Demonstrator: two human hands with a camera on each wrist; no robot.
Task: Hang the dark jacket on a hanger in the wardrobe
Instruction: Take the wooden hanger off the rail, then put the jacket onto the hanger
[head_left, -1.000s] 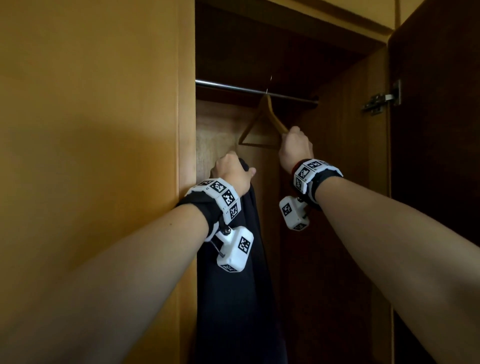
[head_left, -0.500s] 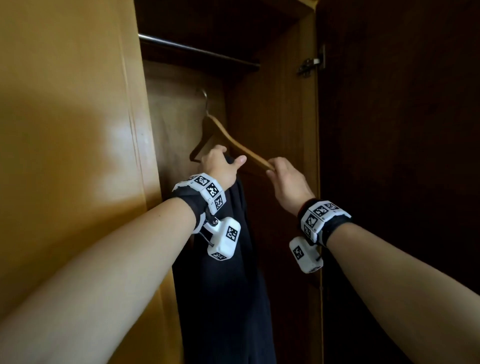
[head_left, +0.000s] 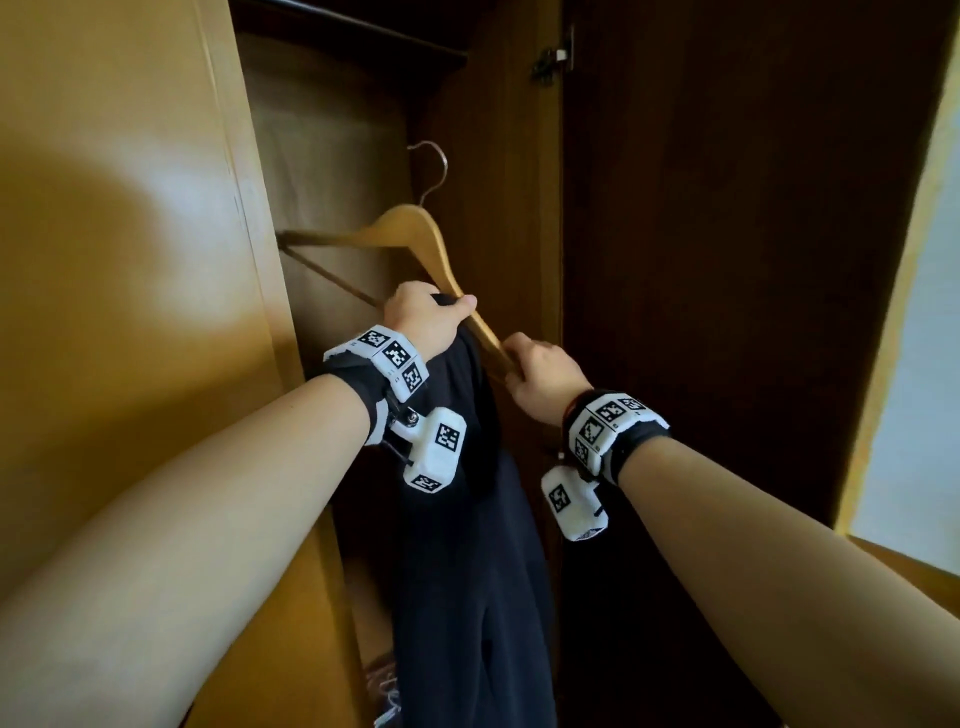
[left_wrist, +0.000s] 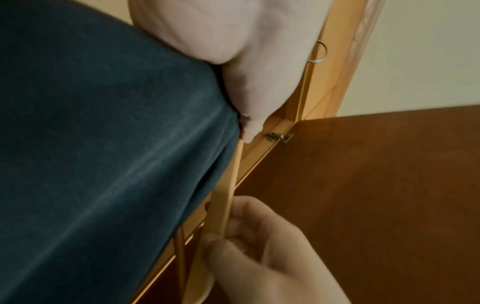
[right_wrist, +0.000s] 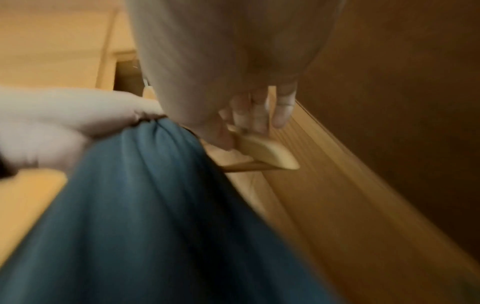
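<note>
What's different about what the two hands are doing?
The left hand grips a bunch of the dark jacket, which hangs down limp; the right hand grips the end of the wooden hanger, which is stiff. The left hand is higher and further in, the right hand lower and nearer. Both have curled fingers, and both meet along the hanger's same arm.

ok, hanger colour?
Light honey-toned wooden hanger with a silver metal hook; clearest in the head view.
</note>
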